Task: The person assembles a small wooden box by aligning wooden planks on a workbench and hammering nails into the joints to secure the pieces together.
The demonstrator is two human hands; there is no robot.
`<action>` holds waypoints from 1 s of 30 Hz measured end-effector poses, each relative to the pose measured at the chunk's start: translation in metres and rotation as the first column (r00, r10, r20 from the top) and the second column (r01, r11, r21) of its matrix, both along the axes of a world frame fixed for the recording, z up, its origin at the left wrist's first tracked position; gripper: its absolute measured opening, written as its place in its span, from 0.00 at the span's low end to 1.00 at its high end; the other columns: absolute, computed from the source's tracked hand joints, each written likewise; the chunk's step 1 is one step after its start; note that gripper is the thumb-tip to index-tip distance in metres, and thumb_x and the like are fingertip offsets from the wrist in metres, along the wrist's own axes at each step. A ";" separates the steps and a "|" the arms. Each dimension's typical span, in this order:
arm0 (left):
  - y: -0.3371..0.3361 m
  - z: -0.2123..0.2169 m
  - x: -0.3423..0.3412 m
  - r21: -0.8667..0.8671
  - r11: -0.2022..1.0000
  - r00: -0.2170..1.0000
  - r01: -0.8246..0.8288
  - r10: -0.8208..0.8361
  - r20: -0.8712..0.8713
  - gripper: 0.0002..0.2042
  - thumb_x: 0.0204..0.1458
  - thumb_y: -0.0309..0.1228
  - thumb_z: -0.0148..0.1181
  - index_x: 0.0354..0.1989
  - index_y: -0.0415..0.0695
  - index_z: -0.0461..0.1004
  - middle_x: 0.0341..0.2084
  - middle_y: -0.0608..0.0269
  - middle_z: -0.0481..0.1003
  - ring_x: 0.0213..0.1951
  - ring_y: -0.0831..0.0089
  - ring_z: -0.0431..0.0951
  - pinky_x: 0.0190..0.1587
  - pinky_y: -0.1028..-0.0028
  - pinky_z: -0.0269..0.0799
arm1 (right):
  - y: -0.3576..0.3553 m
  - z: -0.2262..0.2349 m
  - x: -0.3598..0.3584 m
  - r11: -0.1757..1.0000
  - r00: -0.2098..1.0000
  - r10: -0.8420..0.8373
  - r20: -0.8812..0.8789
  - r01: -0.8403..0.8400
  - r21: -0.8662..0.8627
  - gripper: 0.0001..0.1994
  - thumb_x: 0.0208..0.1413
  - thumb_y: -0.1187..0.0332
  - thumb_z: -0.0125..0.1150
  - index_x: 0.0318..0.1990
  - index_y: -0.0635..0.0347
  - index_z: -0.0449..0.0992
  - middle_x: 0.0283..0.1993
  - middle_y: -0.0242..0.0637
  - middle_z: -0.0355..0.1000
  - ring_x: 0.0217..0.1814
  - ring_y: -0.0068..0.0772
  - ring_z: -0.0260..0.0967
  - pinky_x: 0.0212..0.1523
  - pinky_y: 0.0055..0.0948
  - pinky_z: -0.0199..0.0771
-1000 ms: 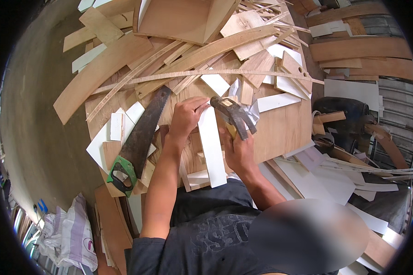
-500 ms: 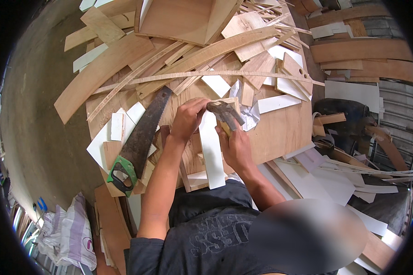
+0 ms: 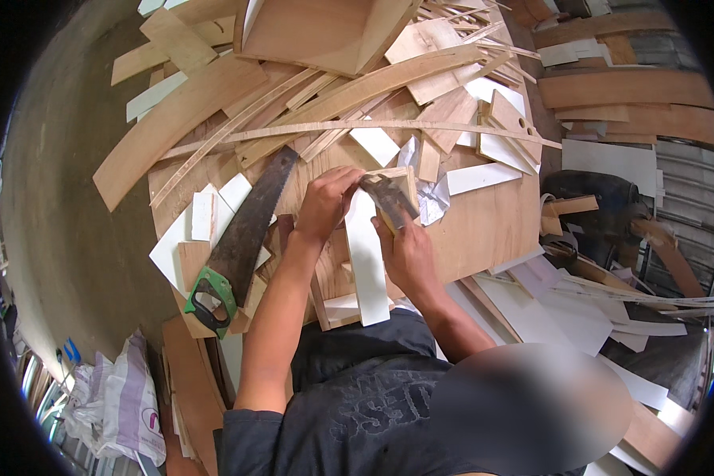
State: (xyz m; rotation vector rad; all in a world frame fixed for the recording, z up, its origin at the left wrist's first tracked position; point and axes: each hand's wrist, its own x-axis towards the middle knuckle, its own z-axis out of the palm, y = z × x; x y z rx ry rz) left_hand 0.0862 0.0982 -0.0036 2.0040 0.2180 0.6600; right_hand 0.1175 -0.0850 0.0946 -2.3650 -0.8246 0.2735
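Note:
My right hand (image 3: 410,255) is closed around the short handle of a hammer (image 3: 389,198), its dark metal head just beyond my fingers. The head's left end is right by the fingertips of my left hand (image 3: 329,203). Those fingers are pinched together at the far end of a narrow white board (image 3: 365,258). Anything between them is too small or hidden to make out. The white board points toward my body, its near end close to my shirt. Partly behind the hammer head is a small light wooden frame (image 3: 407,181).
A handsaw (image 3: 250,214) with a green and black handle lies left of my left forearm. Wood strips and offcuts crowd the table's far side, with an open wooden box (image 3: 317,36) behind. White panels (image 3: 555,309) lie at the right; a white sack (image 3: 131,404) stands lower left.
The hammer head has shifted slightly left and down, showing more of the wooden frame behind it. My left hand has barely moved, and the white board stays in place.

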 end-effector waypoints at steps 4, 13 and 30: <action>0.000 0.003 0.005 0.007 1.000 1.000 -0.023 0.023 0.004 0.08 0.59 0.20 0.66 0.46 0.36 0.83 0.42 0.47 0.85 0.46 0.49 0.86 0.49 0.60 0.83 | 0.005 0.002 0.002 0.995 1.000 -0.026 0.005 0.025 0.100 0.13 0.69 0.65 0.66 0.53 0.66 0.82 0.41 0.60 0.81 0.41 0.65 0.80 0.38 0.52 0.79; 0.000 0.004 0.004 -0.042 0.999 0.999 -0.010 0.009 -0.035 0.08 0.61 0.22 0.65 0.46 0.35 0.83 0.44 0.47 0.85 0.45 0.51 0.86 0.49 0.60 0.83 | 0.006 0.007 0.007 0.976 0.983 0.080 0.166 -0.111 0.187 0.20 0.68 0.66 0.67 0.58 0.75 0.74 0.37 0.61 0.79 0.36 0.68 0.77 0.37 0.57 0.76; 0.004 -0.001 -0.005 -0.145 0.989 0.992 0.033 -0.050 -0.115 0.14 0.64 0.30 0.66 0.52 0.34 0.83 0.47 0.45 0.84 0.49 0.48 0.85 0.54 0.59 0.82 | -0.002 0.003 0.005 0.998 0.995 -0.042 -0.085 0.046 0.048 0.17 0.72 0.65 0.62 0.58 0.69 0.73 0.40 0.62 0.78 0.42 0.72 0.76 0.42 0.56 0.73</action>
